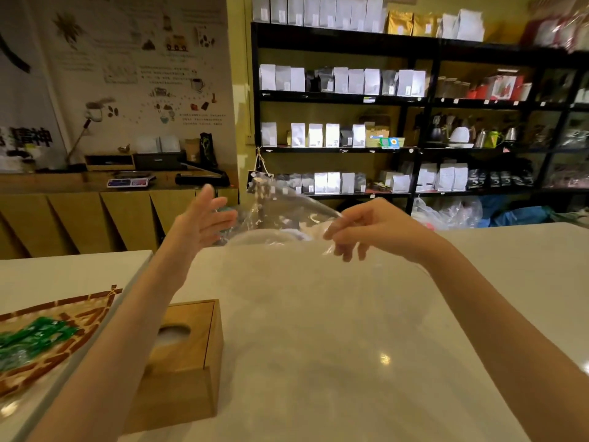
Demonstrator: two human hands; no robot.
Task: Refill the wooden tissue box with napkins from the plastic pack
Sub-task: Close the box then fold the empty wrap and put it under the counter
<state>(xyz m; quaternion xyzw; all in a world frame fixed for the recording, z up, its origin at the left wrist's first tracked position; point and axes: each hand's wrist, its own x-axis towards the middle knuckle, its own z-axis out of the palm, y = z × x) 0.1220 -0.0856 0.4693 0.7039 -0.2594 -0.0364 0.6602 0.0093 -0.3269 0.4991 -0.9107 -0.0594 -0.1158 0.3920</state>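
The wooden tissue box (188, 355) stands on the white counter (318, 362) at the lower left, partly behind my left forearm. Something white shows in its oval top slot. A clear plastic pack (287, 215) hangs in the air above the counter's far edge, crumpled and blurred. My right hand (366, 229) pinches its right side between thumb and fingers. My left hand (204, 218) is raised just left of the plastic, fingers spread, palm facing it. Whether the left fingertips touch the plastic is unclear. No napkins are distinguishable inside the plastic.
A giraffe-patterned tray (63, 327) holding green wrapped items lies at the left on an adjoining counter. Beyond the counter stand black shelves (414, 100) of white and dark bags, and a wooden sideboard (95, 212) with a scale.
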